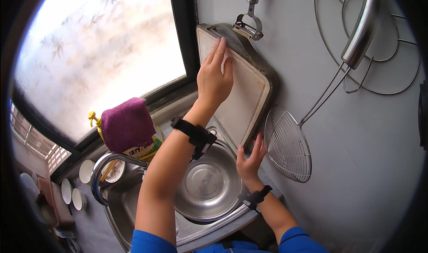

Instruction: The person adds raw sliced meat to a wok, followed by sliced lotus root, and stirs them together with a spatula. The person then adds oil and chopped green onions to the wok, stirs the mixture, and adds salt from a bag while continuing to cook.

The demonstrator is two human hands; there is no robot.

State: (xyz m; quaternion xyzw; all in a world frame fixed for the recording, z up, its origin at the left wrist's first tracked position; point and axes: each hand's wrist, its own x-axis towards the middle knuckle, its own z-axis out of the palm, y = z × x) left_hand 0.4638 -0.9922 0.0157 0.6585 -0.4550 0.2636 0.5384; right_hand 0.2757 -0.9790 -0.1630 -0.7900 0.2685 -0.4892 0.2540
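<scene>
A pale rectangular cutting board (244,102) with a dark grey rim and handle leans by the wall in the corner beside the window. My left hand (214,77) lies against its face, fingertips close to the handle end; whether it grips cannot be told. At the board's lower corner, my right hand (250,161) has its thumb on the near side and its fingers along the dark edge. Under my left forearm, a round stainless steel basin (207,182) sits over the sink (123,194). Both wrists wear black straps.
A wire skimmer (289,146), a peeler (249,27) and a wire rack (374,59) hang on the right wall. At left stand a curved faucet (97,176), a purple cloth (127,124) over a yellow pump bottle (93,115), a bowl with chopsticks (115,172) and several other bowls.
</scene>
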